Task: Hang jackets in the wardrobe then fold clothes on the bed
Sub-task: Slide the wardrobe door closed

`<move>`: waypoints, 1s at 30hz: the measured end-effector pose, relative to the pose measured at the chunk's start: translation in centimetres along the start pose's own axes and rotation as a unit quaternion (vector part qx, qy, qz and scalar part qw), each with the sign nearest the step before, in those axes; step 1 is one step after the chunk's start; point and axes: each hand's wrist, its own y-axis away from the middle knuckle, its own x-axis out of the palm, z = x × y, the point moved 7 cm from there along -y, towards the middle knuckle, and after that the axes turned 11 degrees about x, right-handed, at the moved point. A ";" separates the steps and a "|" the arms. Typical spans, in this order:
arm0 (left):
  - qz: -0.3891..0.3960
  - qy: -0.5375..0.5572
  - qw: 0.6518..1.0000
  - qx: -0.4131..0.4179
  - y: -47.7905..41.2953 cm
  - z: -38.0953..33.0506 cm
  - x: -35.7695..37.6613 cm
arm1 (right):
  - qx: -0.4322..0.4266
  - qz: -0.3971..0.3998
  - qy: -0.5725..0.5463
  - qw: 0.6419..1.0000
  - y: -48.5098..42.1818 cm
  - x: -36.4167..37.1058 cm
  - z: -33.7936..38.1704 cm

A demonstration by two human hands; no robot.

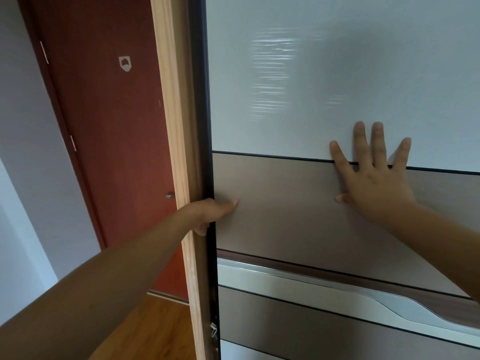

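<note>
At 9 o'clock on the wardrobe door, the left hand grasps the dark vertical edge. Its fingers curl behind the edge and its thumb lies on the brown panel. At 3 o'clock, the right hand is released and flat. Its fingers are spread and its palm presses on the door, across the seam between the brown panel and the pale glossy panel at 12 o'clock. Neither hand holds a garment.

The door edge stands against the light wood post. No gap shows between them, and the wardrobe interior is hidden. A metal handle strip crosses the door at 5 o'clock. A red room door stands at 9 o'clock of the view, with wood floor at 7 o'clock.

Progress, as a judgement:
- The step in hand is sliding the wardrobe door. The view does not show whether it is being opened or closed.
- No jackets are in view, so whether any hang inside cannot be told.
- The bed and the clothes to fold are out of view, and nothing shows folding under way.
- Folding most likely remains; the hanging stage may be starting or ending.
</note>
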 end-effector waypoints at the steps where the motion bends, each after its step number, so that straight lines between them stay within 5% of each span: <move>1: 0.006 -0.068 0.998 -0.013 0.4 0.0 -0.2 | 0.002 0.003 0.003 1.000 0.0 -0.1 0.1; 8: 0.032 -0.462 0.880 0.102 1.1 -3.6 -0.3 | 0.010 0.025 -0.011 1.000 -0.2 -0.4 0.9; 22: 0.054 -0.419 0.894 0.149 4.3 -2.1 1.5 | 0.009 0.101 -0.076 0.992 0.6 -1.9 2.0; 30: 0.121 -0.393 0.883 0.227 7.1 -2.9 9.2 | 0.037 0.335 -0.216 0.917 11.7 -2.0 -0.1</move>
